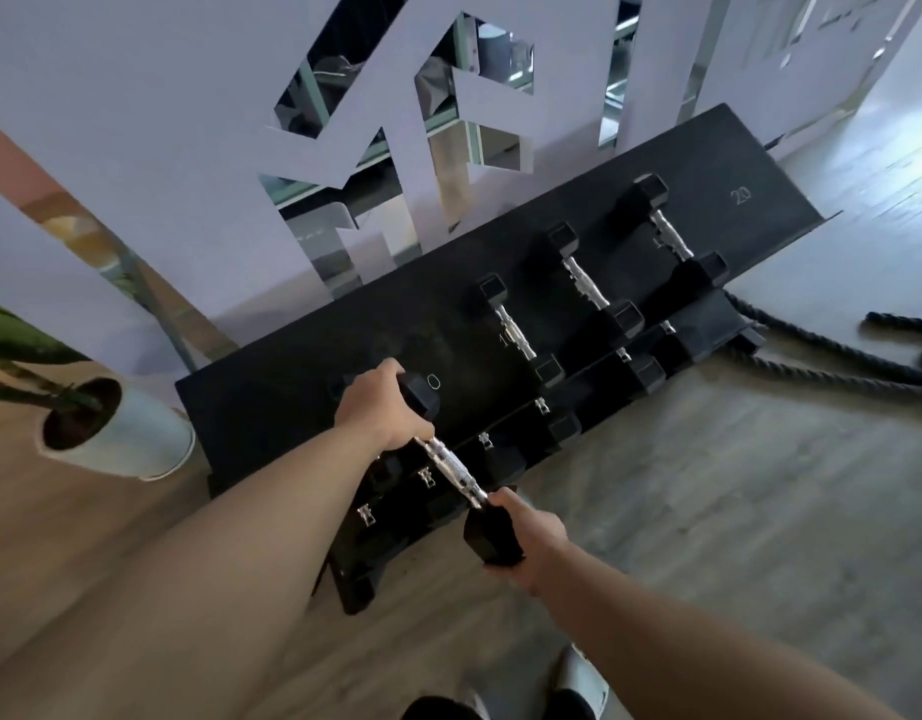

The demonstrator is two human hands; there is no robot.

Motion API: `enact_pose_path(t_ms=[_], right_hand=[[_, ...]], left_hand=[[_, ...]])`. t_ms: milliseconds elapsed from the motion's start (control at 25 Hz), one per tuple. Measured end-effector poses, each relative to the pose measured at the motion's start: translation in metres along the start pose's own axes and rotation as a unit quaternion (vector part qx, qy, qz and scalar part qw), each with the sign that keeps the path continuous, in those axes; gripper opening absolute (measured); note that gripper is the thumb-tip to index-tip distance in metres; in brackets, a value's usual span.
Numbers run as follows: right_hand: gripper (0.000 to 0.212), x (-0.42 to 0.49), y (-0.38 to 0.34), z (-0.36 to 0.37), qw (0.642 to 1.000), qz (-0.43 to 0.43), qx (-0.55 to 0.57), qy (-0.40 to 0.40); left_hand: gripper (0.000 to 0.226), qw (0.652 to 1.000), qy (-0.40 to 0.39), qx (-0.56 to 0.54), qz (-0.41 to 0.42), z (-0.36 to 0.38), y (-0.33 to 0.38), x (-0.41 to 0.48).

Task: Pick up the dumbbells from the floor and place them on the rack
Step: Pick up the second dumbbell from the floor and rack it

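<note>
both hands, left hand (378,407) and right hand (534,537), clench the dumbbell (456,467) by its heads above the rack (303,402); next, lower it flat onto the top shelf.

Gym or fitness studio. Black two-tier dumbbell rack (500,324) against wall, top shelf marked with weight numbers such as 20. Several black hex dumbbells (586,278) with chrome handles on both tiers. Thick black exercise ropes (822,356) on wood-look floor (708,485). Mirror wall (448,163) with large pale cut-out lettering. Potted plant (84,423) beside rack.
</note>
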State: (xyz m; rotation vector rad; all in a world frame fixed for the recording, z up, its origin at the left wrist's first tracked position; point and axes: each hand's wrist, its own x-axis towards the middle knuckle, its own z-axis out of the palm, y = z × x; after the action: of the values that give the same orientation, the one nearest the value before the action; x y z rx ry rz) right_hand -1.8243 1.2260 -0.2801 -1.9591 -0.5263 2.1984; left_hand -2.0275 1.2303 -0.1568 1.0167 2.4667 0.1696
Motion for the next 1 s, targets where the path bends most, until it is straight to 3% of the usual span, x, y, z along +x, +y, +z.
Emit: enact_pose_path(t_ms=[160, 280, 400, 680, 1000], right_hand=[[0.063, 0.033, -0.027, 0.046, 1.0, 0.008, -0.011, 0.024], [0.045, 0.053, -0.05, 0.081, 0.998, -0.004, -0.004, 0.055], [0.041, 0.078, -0.073, 0.116, 0.997, -0.016, -0.001, 0.082], [0.063, 0.137, -0.1, 0.163, 0.992, -0.011, -0.047, 0.12], [0.063, 0.156, -0.105, 0.169, 0.963, -0.037, -0.105, 0.243]], left_hand=[[0.083, 0.999, -0.029, 0.027, 0.019, -0.009, -0.009, 0.075], [0.082, 0.996, -0.033, 0.052, 0.058, -0.013, -0.014, 0.131], [0.085, 0.994, -0.031, 0.069, 0.08, -0.018, -0.021, 0.183], [0.089, 0.992, -0.077, 0.065, 0.076, -0.011, -0.043, 0.269], [0.082, 0.987, -0.105, 0.077, 0.094, 0.026, -0.037, 0.308]])
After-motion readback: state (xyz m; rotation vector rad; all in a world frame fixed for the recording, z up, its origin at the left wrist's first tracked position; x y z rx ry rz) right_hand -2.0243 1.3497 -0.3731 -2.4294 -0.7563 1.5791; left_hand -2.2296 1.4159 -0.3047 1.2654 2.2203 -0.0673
